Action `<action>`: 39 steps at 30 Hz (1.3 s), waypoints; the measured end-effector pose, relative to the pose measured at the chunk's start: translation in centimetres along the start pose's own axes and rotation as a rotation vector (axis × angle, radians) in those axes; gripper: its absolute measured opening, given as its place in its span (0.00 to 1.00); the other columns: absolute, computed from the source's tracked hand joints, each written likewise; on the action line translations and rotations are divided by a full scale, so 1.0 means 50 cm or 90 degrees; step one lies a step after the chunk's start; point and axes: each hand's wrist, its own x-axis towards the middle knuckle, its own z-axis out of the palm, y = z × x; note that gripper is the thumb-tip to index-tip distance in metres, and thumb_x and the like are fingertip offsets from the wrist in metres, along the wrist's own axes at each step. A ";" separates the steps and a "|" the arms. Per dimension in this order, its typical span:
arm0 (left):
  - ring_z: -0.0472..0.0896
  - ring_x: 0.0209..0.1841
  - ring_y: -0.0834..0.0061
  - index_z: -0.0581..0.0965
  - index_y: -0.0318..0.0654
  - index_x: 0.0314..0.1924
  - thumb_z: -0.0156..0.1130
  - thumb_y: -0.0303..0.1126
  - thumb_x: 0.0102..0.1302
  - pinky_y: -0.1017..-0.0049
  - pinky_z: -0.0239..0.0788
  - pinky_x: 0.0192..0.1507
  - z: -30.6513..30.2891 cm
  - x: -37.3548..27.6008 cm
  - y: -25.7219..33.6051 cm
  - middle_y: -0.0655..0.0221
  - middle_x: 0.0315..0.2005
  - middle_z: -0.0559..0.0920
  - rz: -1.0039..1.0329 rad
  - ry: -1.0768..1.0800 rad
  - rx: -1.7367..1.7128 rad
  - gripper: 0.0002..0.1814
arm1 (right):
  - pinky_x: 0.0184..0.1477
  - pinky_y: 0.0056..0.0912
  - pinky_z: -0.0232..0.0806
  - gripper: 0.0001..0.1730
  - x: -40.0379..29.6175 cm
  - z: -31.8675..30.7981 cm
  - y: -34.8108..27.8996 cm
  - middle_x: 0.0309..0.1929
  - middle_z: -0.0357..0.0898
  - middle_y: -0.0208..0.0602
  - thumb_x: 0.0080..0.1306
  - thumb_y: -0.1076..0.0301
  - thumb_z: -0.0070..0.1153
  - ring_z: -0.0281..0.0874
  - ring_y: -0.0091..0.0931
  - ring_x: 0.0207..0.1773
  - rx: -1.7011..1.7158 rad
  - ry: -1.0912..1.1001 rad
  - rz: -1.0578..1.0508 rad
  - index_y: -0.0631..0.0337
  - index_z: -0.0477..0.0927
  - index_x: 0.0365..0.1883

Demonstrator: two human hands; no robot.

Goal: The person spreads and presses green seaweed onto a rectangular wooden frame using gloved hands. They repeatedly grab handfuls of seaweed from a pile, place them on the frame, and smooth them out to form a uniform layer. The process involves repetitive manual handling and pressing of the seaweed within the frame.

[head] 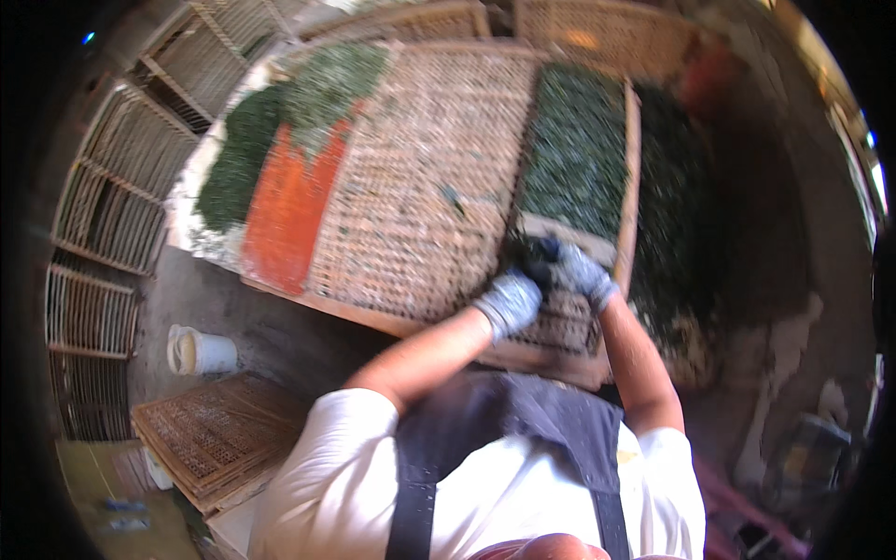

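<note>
My left hand (514,301) and my right hand (577,269), both in grey gloves with dark fingertips, come together over the right part of the worktop. A small dark green clump (521,250) shows at their fingers; blur hides whether either hand grips it. Just beyond my right hand a pale flat strip (591,245) lies crosswise. Past it, small dark green pieces (574,154) fill a long section edged by a wooden rail (632,168). Below my hands a bare perforated patch (570,322) shows. To the left lies a large perforated board (434,154) with a few green bits.
An orange-red panel (290,210) and green heaps (241,161) occupy the worktop's left end. More dark green material (668,231) lies beyond the rail. Slatted racks (115,182) line the left side. A white bucket (210,352) and stacked perforated boards (224,427) stand lower left.
</note>
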 end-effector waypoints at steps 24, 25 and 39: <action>0.75 0.71 0.53 0.72 0.36 0.73 0.59 0.26 0.63 0.51 0.59 0.78 -0.110 -0.010 -0.009 0.51 0.70 0.76 0.118 0.150 0.129 0.35 | 0.81 0.50 0.58 0.36 -0.230 0.029 0.006 0.78 0.70 0.43 0.68 0.62 0.59 0.65 0.45 0.80 -0.433 0.253 0.126 0.51 0.73 0.76; 0.75 0.70 0.53 0.73 0.36 0.73 0.59 0.27 0.64 0.52 0.59 0.78 -0.113 -0.014 -0.002 0.52 0.70 0.76 0.100 0.146 0.151 0.35 | 0.81 0.49 0.59 0.34 -0.211 0.022 -0.037 0.77 0.71 0.43 0.69 0.61 0.59 0.66 0.45 0.79 -0.346 0.259 0.157 0.52 0.74 0.75; 0.77 0.68 0.53 0.79 0.35 0.65 0.61 0.33 0.62 0.54 0.64 0.75 -0.112 -0.080 0.054 0.49 0.62 0.80 0.230 0.149 0.123 0.30 | 0.56 0.53 0.78 0.21 -0.084 -0.004 0.028 0.46 0.88 0.57 0.68 0.56 0.59 0.87 0.51 0.51 -0.189 0.170 0.108 0.59 0.87 0.53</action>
